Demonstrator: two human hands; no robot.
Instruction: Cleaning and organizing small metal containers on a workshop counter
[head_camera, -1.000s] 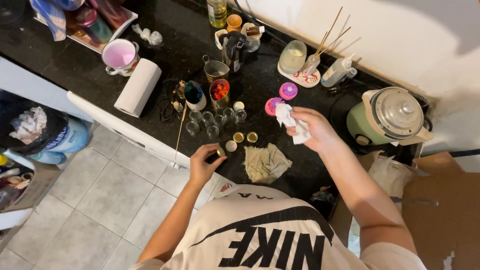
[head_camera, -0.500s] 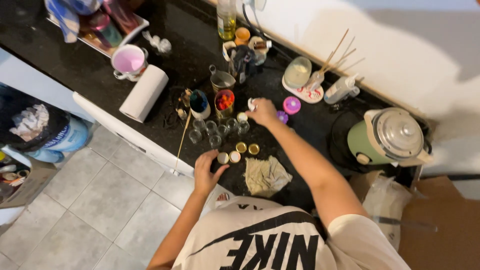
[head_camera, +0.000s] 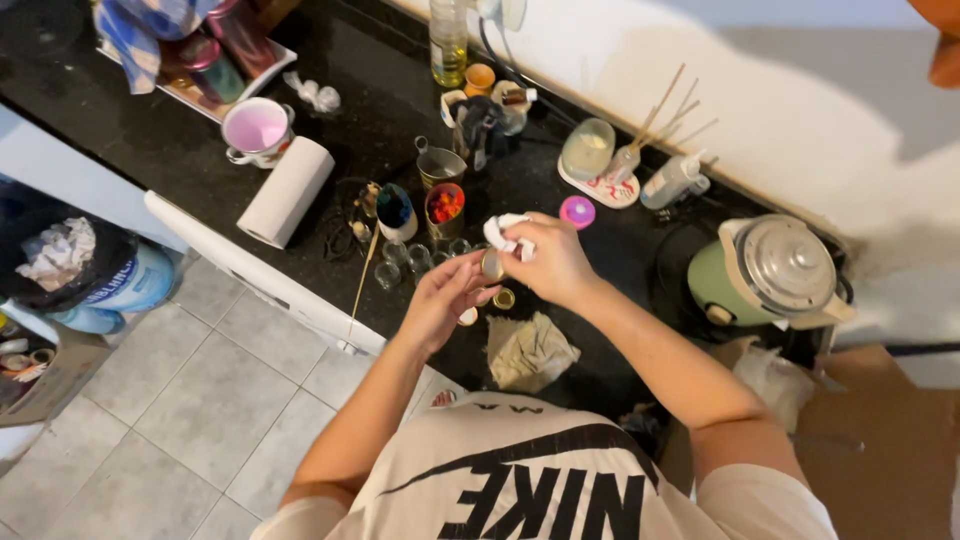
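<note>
My left hand (head_camera: 445, 300) is raised over the black counter (head_camera: 150, 140) and holds a small round gold lid (head_camera: 492, 265) at its fingertips. My right hand (head_camera: 548, 262) grips a crumpled white tissue (head_camera: 505, 233) and presses it against that lid. Both hands meet just above several small glass jars (head_camera: 412, 260) and loose gold lids (head_camera: 504, 298) on the counter. A crumpled beige cloth (head_camera: 531, 352) lies near the front edge, below my hands.
A paper towel roll (head_camera: 288, 191), a pink-filled mug (head_camera: 256, 129), two cups of coloured items (head_camera: 445, 206), a pink round lid (head_camera: 577, 212), an oil bottle (head_camera: 448, 42) and reed sticks (head_camera: 662, 110) stand about. A green cooker (head_camera: 768, 272) sits at right. Tiled floor lies left.
My left hand lifted a small gold lid off the counter. My right hand came back from the jars with the tissue and now meets the left hand.
</note>
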